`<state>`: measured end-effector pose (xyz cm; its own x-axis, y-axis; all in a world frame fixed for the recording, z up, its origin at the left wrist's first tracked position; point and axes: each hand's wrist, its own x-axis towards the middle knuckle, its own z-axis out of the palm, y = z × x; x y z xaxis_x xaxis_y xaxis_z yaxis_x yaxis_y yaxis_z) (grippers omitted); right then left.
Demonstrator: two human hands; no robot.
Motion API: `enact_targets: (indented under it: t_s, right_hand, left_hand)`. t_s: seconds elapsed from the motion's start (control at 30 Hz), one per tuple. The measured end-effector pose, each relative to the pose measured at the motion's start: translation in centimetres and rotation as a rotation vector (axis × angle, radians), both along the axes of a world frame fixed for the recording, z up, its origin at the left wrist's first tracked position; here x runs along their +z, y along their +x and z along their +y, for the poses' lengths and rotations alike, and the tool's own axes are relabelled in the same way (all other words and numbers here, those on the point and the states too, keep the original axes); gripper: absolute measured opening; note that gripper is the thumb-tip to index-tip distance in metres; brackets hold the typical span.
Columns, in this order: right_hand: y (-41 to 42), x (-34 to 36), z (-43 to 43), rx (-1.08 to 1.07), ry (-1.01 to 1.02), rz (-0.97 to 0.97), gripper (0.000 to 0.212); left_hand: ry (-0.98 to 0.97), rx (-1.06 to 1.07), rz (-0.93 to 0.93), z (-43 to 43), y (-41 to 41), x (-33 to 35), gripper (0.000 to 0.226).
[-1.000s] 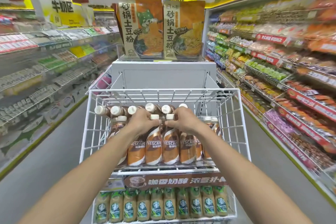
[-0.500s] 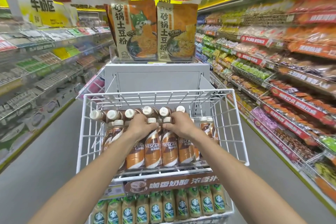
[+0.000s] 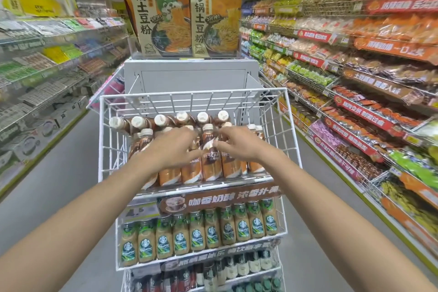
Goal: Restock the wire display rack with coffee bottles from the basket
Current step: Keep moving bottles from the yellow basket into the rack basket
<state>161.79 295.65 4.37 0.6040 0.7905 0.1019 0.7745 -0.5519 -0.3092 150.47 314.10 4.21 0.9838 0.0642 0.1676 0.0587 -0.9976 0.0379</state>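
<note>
Across the wire display rack's (image 3: 294, 130) top tier, coffee bottles (image 3: 211, 161) nearly fill the front edge, both hands (image 3: 173, 147) (image 3: 239, 141) spread open, seemingly gripping nothing, basket unseen.

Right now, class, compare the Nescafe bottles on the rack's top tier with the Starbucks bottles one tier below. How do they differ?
The Nescafe bottles have brown-orange labels; the Starbucks bottles carry green ones. Both hands, left hand and right hand, reach among the Nescafe bottles; the Starbucks bottles go untouched. Both stand upright in rows.
</note>
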Motion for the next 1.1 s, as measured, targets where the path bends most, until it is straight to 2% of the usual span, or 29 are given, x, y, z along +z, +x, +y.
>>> enact_targets:
  t_s: [0.13, 0.33, 0.53, 0.7, 0.8, 0.93, 1.1]
  right_hand:
    - [-0.8, -0.3, -4.4, -0.004, -0.147, -0.115, 0.064]
    - [-1.1, 0.0, -19.1, -0.254, -0.174, -0.151, 0.061]
    - [-5.6, -1.3, -43.3, -0.620, -0.231, -0.072, 0.068]
    - [-13.5, -3.7, -64.8, -0.961, -0.353, 0.069, 0.063]
    - [-18.9, -4.8, -75.5, -1.137, -0.354, 0.166, 0.062]
    - [-23.8, -6.5, -85.4, -1.319, -0.361, 0.225, 0.073]
    - [-23.1, -9.4, -92.0, -1.348, -0.348, 0.240, 0.060]
  left_hand:
    - [0.137, -0.083, 0.050, -4.3, 0.1, 0.3, 0.048]
    - [0.154, -0.263, 0.059, -16.2, 3.9, 1.0, 0.049]
    - [0.105, -0.532, 0.130, -39.1, 7.7, -0.7, 0.062]
    - [0.026, -0.865, 0.199, -61.3, 6.1, -3.6, 0.053]
    - [0.002, -0.994, 0.252, -72.4, 4.1, -5.0, 0.045]
    - [-0.012, -1.124, 0.335, -83.4, 2.2, -7.3, 0.044]
    - [0.016, -1.181, 0.374, -92.5, 3.3, -10.6, 0.045]
